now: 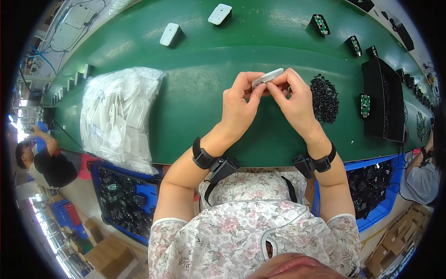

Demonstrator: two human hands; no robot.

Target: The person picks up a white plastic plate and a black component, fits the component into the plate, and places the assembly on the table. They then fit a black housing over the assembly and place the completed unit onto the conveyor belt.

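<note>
Above the middle of the green table (200, 111), my left hand (239, 104) and my right hand (297, 100) pinch a thin white plastic cover (269, 77) between thumbs and fingers. The cover is tilted, and the fingertips hide its lower side; whether a small part is pressed against it I cannot tell. Just right of my right hand lies a heap of small black pieces (324, 98). To the left of my left hand rests a large clear bag (118, 116) full of similar white covers.
Two black housings with white lids (220, 14) stand at the back. Open housings with green circuit boards (320, 24) are at the far right. A black box (383, 100) stands right, beside a circuit board (365, 105). Blue crates (146, 200) flank me; people (46, 160) work at either side.
</note>
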